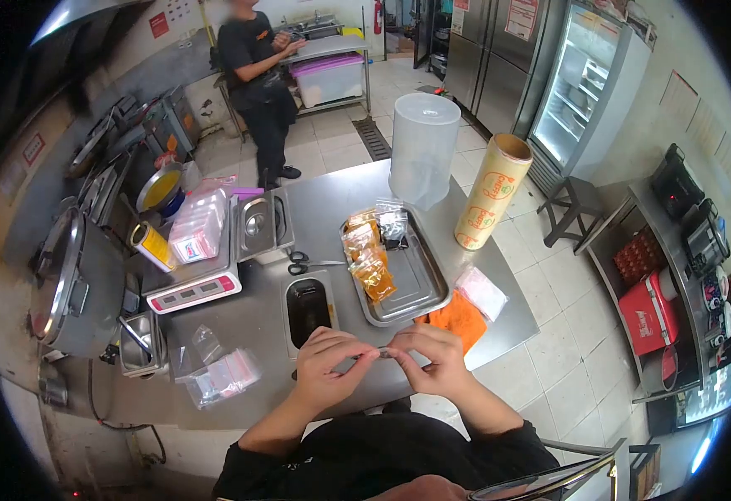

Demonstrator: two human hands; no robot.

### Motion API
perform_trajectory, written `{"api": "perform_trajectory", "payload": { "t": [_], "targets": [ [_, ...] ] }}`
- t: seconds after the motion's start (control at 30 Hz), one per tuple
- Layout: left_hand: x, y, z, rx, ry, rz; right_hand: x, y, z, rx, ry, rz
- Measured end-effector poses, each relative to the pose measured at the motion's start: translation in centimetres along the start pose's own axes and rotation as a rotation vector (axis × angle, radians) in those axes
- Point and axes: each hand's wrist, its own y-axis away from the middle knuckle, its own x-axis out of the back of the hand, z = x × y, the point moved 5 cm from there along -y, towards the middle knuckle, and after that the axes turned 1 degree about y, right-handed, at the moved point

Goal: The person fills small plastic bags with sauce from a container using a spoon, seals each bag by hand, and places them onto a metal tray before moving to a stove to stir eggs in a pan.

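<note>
My left hand point(333, 365) and my right hand point(432, 359) meet fingertip to fingertip over the table's near edge. Both are closed in a pinch on something thin and small that I cannot make out. Just beyond them is a metal pan with dark contents point(309, 316). To its right a steel tray point(406, 311) bears several small bags of orange-brown sauce point(370, 265) and a bag with dark contents point(392, 224). Loose clear plastic bags point(223, 377) lie left of my left hand. An orange cloth point(457, 324) sits near my right hand.
Black-handled scissors point(300, 264) lie behind the dark pan. A digital scale point(194, 290) carries bag packs point(198, 230) and a yellow can point(153, 245). A tall film roll point(494, 192) and a translucent cylinder point(424, 150) stand at the far right. Another person point(253, 75) stands beyond the table.
</note>
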Motion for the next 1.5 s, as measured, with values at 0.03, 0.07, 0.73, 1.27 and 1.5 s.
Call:
{"api": "perform_trajectory", "payload": {
  "t": [0.03, 0.07, 0.73, 1.27, 1.5],
  "targets": [
    [-0.2, 0.0, 0.0, 0.004, -0.002, 0.002, 0.2, 0.1, 0.3, -0.036, -0.003, 0.003],
    [-0.5, 0.0, 0.1, -0.017, -0.014, -0.012, 0.4, 0.1, 0.6, -0.071, -0.006, 0.005],
    [6.2, 4.3, -5.3, 0.262, -0.312, 0.29, 0.7, -3.6, 12.4, -0.278, 0.122, -0.284],
    [15.1, 24.1, -21.8, 0.831, -0.875, 0.477, -7.2, -10.6, 14.1, -0.166, 0.141, -0.151],
    [14.6, 12.0, -11.4, 0.514, -0.195, 0.491, -18.6, -7.3, 2.7, -0.229, -0.324, -0.448]
  ]
}}
